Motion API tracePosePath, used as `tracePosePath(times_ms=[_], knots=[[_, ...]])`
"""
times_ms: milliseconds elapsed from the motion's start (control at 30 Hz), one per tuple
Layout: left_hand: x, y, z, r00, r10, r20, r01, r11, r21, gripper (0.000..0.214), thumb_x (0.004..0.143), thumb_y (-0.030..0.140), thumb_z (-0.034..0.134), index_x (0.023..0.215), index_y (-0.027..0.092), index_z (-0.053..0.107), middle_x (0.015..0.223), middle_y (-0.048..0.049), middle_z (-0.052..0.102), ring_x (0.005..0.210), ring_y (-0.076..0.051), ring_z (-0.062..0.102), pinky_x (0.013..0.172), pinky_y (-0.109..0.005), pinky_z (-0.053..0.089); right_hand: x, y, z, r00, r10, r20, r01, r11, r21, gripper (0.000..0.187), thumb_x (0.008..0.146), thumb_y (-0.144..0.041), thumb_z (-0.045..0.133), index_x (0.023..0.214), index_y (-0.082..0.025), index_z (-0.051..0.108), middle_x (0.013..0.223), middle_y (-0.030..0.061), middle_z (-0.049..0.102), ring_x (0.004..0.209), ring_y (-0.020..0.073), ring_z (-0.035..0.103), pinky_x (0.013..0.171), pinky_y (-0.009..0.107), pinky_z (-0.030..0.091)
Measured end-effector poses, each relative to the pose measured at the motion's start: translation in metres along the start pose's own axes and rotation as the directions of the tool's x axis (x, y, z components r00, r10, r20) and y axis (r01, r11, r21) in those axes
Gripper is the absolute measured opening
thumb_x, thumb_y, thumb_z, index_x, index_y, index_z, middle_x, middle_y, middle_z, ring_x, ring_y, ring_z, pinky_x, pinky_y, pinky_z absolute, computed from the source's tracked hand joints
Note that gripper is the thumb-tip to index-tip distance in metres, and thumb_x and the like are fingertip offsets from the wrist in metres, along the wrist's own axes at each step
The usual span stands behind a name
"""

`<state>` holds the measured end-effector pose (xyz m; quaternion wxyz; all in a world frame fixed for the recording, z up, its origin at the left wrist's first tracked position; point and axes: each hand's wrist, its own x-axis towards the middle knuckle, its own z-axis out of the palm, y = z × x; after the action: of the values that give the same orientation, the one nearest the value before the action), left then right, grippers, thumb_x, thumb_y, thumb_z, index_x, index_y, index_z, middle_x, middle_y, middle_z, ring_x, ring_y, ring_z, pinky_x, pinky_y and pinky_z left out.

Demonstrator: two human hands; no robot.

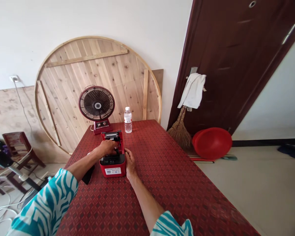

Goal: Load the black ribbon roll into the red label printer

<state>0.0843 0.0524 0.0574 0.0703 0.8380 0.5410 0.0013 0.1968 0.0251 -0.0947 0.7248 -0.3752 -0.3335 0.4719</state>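
A red and black label printer [113, 170] sits on the table, its lid [112, 135] raised and a black roller showing inside. A white sticker with printed codes is on its front. My left hand [108, 147] reaches down into the opened printer with fingers curled; the fingertips and whatever they grip are hidden inside. Along the printer's right side, my right hand [130, 164] holds the body, fingers pointing forward and touching the casing. Under my left forearm lies a dark, flat item [88, 176], mostly covered.
Behind the printer stand a red desk fan [97, 104] and a water bottle [128, 120] on the patterned red table [162, 183]. A round wooden tabletop [127, 75] leans on the wall. A broom [180, 129] and red basins [212, 143] are beside the door. Cables [5, 209] lie left.
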Motion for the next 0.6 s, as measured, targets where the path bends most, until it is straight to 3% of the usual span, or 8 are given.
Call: tracePosePath(times_ms=[133,300,467,600], knots=[[-0.025,-0.015,-0.018,0.996,-0.019,-0.092,0.016,0.999,-0.038,0.026,0.067,0.026,0.070,0.093,0.024,0.069,0.091,-0.0052,0.070,0.088,-0.026,0.064,0.076,-0.031,0.045,0.000,-0.001,-0.001,1.000,0.027,0.016,-0.027,1.000,0.002,0.038,0.075,-0.048,0.061,0.102,-0.023,0.069,0.097,0.0027,0.072,0.095,0.0204,0.061,0.082,0.032,0.047],[-0.047,-0.080,-0.026,0.947,-0.079,-0.310,-0.040,0.932,-0.360,0.044,0.075,0.035,0.064,0.117,0.021,0.063,0.084,-0.0011,0.066,0.072,-0.016,0.060,0.068,-0.025,0.044,0.000,0.001,-0.004,0.999,0.038,0.025,-0.038,0.999,-0.006,0.040,0.074,-0.049,0.061,0.105,-0.023,0.068,0.100,0.0028,0.072,0.096,0.0209,0.062,0.081,0.032,0.048],[-0.035,-0.132,0.004,0.927,-0.208,-0.313,-0.010,0.819,-0.573,0.035,0.070,0.026,0.064,0.103,0.014,0.064,0.078,-0.0023,0.067,0.070,-0.017,0.062,0.065,-0.026,0.046,0.001,0.004,-0.008,0.997,0.072,0.038,-0.071,0.997,-0.038,0.046,0.075,-0.051,0.060,0.110,-0.023,0.066,0.101,0.0037,0.073,0.091,0.0213,0.064,0.079,0.033,0.048],[-0.010,-0.144,0.030,0.916,-0.309,-0.257,0.155,0.862,-0.483,0.021,0.065,0.018,0.066,0.084,0.019,0.060,0.075,0.0012,0.066,0.075,-0.016,0.062,0.065,-0.023,0.043,0.002,0.004,-0.011,0.996,0.090,0.022,-0.088,0.994,-0.064,0.046,0.074,-0.052,0.061,0.109,-0.022,0.066,0.103,0.0043,0.073,0.091,0.0217,0.065,0.080,0.034,0.048]])
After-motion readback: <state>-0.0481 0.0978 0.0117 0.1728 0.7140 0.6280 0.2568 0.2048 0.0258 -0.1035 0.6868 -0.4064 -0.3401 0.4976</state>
